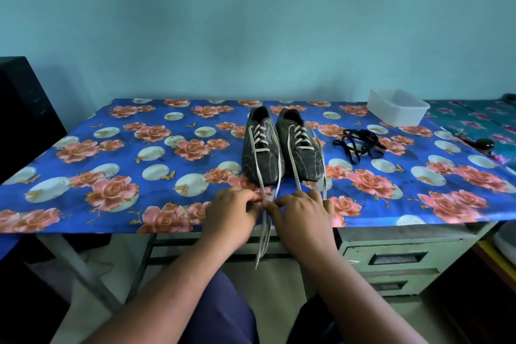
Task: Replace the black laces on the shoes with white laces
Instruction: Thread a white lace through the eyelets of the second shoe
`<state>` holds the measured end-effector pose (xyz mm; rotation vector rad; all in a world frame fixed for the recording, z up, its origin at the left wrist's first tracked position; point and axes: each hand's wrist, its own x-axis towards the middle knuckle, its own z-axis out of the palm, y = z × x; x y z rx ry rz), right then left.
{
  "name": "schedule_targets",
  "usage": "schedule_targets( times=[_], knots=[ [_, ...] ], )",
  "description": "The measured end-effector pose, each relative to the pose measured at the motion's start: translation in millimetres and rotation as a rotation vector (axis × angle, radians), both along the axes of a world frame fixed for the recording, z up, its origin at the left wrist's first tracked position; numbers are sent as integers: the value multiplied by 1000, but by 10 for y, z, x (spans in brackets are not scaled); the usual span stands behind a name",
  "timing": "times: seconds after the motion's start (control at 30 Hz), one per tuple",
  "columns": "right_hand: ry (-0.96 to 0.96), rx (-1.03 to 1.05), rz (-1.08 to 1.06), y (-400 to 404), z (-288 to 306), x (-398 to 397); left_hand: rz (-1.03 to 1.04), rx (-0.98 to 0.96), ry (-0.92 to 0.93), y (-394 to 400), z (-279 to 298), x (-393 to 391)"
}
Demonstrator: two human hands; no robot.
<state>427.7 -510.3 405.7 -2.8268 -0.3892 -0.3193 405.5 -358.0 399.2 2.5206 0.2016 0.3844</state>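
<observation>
On the blue rose-patterned tablecloth (pixel 117 165) my two dark striped shoes (pixel 262 148) sit toes toward me, both threaded with white flat laces (pixel 291 160); one clear plastic tub (pixel 398 107) waits beyond the removed black laces (pixel 358 144) (one tangled heap). My left hand (pixel 233 213) and right hand (pixel 303 209) each pinch a lace end, drawing them even

1. Both forearms are bare from the bottom edge of the view up to the wrists; no sleeve shows on either one.
2. The left hand (pixel 233 211) carries no ring, watch or band on its visible back and wrist.
3. The right hand (pixel 303 211) is likewise unadorned, with a bare wrist.
4. Between the forearms, dark navy-blue clothing (pixel 220 313) covers the lap, plain and without visible pattern.
</observation>
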Motion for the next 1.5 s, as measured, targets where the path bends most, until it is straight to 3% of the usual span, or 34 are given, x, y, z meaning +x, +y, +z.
schedule_targets(
  times=[0.37, 0.57, 0.67, 0.8, 0.9, 1.13, 1.33, 1.4, 1.5],
  knots=[
    [115, 318, 85, -54, -15, -134, -29, -594, 83, -30, 182, -89],
    [139, 340, 314, -25, 76, -232, -34, -943, 170, -19, 462, 199],
    [177, 287, 398, -129, 98, -214, -44, -1019, 215, 28, 534, 326],
    [78, -24, 405, -374, 326, 26, -41, -865, 162, 140, 529, 333],
    [-193, -234, 345, -436, 530, 435, -13, -594, 66, 251, 527, 284],
    [-627, -321, 489, 65, 765, 1442, 27, -140, -114, 324, 483, 293],
    [-605, -541, 806, 402, 850, 1828, 10, 61, -262, 370, 470, 325],
    [-620, -529, 837, 431, 848, 1920, -1, 109, -307, 408, 477, 324],
    [-686, -284, 845, 410, 808, 2058, -19, 78, -382, 509, 502, 354]
  ],
)
